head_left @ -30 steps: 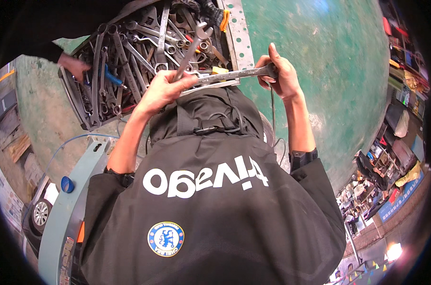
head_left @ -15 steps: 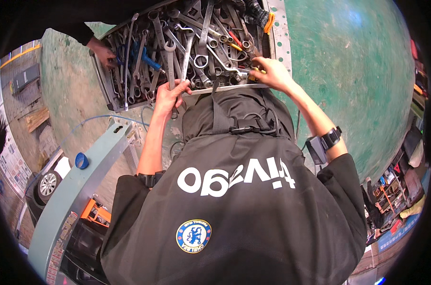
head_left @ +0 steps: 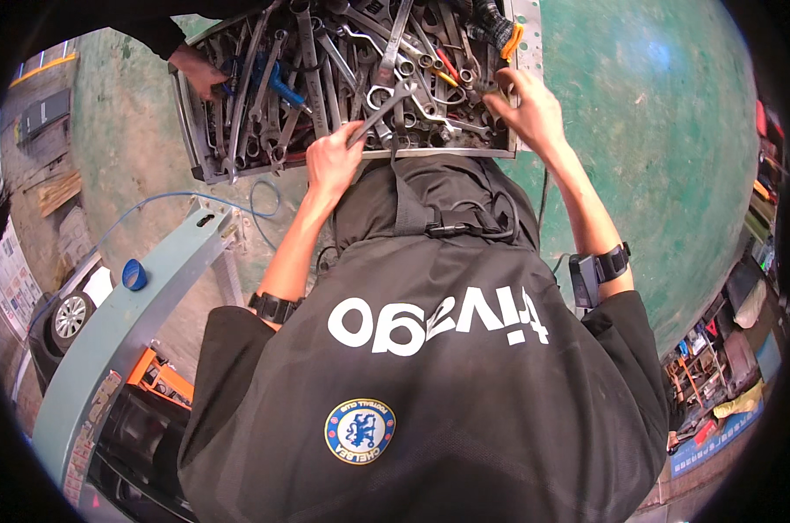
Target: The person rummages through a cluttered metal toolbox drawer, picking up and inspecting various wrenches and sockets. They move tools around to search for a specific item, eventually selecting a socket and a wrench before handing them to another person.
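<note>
Closed around the handle of a combination wrench [head_left: 382,112], my left hand [head_left: 332,164] is at the near edge of a metal tool drawer [head_left: 447,155]. The wrench slants up and right, its head over the other tools. At the drawer's right side, my right hand [head_left: 536,112] has its fingers curled. A blurred greyish thing shows between thumb and fingers, too unclear to name. Heaped wrenches [head_left: 311,65] fill the drawer. Another person's hand [head_left: 200,73] reaches into its left end, beside a blue-handled tool [head_left: 285,89].
A dark glove with an orange cuff [head_left: 511,41] lies at the drawer's far right corner. To my left stands a grey-green steel arm [head_left: 142,301] with a blue cap [head_left: 134,275]. A blue hose [head_left: 164,198] runs across the floor. Green floor [head_left: 639,157] extends right.
My left hand has shifted right and tilted the wrench toward the drawer's middle. My right hand has moved up and right, away from the yellow item near the front edge.
</note>
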### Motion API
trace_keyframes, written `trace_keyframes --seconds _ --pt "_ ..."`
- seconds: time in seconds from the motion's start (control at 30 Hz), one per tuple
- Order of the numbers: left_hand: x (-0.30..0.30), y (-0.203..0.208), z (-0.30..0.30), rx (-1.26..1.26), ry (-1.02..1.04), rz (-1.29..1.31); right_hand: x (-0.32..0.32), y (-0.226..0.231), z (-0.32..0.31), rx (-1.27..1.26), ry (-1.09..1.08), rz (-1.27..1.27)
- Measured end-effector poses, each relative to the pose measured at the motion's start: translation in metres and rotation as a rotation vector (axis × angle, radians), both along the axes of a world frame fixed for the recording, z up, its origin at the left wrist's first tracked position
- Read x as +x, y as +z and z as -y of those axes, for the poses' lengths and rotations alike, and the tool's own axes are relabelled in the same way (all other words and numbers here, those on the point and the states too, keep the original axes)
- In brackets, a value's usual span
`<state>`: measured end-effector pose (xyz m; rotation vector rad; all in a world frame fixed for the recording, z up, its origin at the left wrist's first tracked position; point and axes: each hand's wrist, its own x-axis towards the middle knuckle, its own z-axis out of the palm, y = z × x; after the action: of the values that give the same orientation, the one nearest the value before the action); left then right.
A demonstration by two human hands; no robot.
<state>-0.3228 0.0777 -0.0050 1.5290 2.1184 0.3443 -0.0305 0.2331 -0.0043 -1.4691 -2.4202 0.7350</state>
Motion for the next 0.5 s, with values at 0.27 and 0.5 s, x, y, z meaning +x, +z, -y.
trace_keyframes --seconds 0.27,0.5 --pt "0.051 -0.048 -0.067 0.211 -0.979 -0.014 0.024 -0.020 0.024 -0.034 0.003 -0.067" --pt "0.087 -0.061 -0.063 0.002 -1.017 -0.115 0.035 -0.027 0.037 -0.043 0.021 -0.112"
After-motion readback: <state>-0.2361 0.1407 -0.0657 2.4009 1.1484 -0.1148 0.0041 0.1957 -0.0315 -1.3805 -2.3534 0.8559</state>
